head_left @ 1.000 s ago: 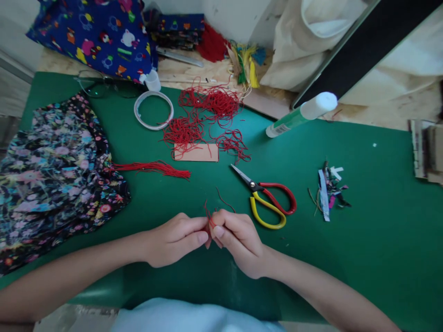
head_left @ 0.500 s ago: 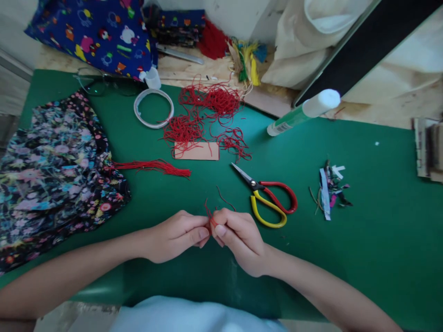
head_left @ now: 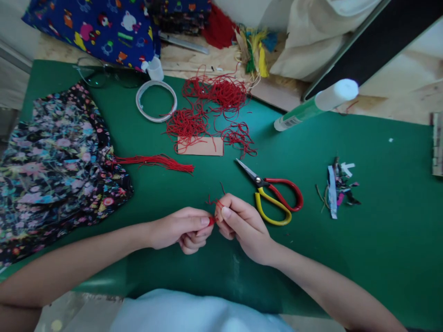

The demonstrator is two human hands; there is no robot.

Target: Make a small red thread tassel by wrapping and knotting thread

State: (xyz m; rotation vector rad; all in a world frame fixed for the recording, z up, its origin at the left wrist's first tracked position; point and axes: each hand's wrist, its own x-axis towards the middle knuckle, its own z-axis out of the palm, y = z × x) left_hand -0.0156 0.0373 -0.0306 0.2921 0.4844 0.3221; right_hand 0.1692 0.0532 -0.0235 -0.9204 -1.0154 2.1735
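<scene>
Over the green table (head_left: 380, 258), the left hand (head_left: 185, 229) has its grip closed on a small red thread bundle (head_left: 211, 221), while the right hand (head_left: 244, 223) pinches red strands (head_left: 218, 203) just beside it. Scissors (head_left: 258, 180) lie near the right hand, and a red tangle (head_left: 228, 94) lies farther back.

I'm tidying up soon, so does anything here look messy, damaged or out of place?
Loose red thread lies in tangled heaps, some straying over the card strip, while the red tassel nearby lies fairly straight. Fabric scraps sit in an untidy pile right of the scissors. Nothing looks broken, though the held red strands are mostly hidden.
</scene>
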